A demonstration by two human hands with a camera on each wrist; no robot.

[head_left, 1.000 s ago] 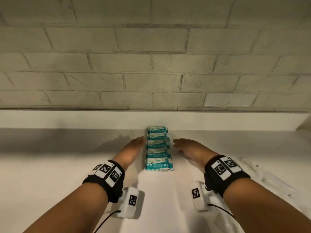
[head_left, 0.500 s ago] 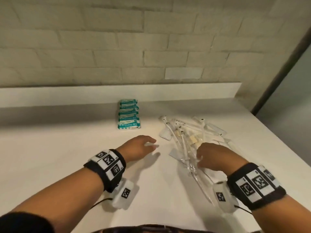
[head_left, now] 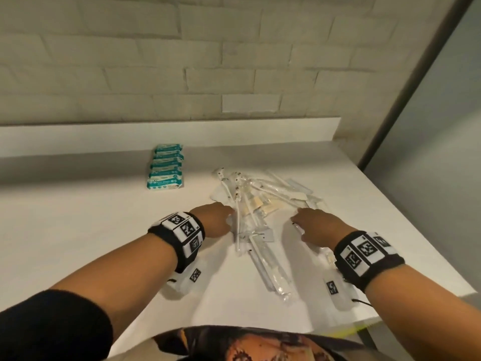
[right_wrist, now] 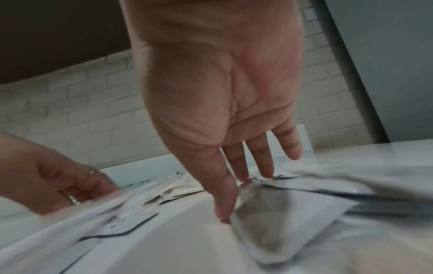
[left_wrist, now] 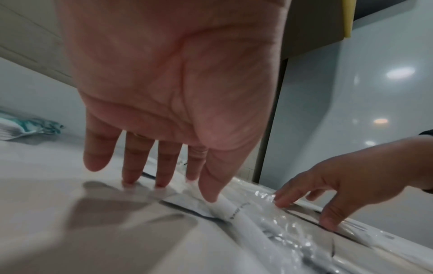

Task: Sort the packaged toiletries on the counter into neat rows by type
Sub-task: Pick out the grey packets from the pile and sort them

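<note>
The teal packets [head_left: 166, 168] are lying in one row, upper left; the clear-wrapped pile [head_left: 256, 204] at centre is being touched by the left hand [head_left: 213, 222] and right hand [head_left: 316, 226], fingers extended, nothing gripped.

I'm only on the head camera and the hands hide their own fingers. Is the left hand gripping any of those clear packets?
Observer: No. The left wrist view shows the left hand flat, its fingers straight, their tips only touching the wrappers.
Operator: Where is its thumb?
Observer: Its tip rests on a wrapped white toothbrush handle.
Operator: And the right hand?
Observer: The right wrist view shows the right hand open too, its thumb at the edge of a flat clear packet.
</note>
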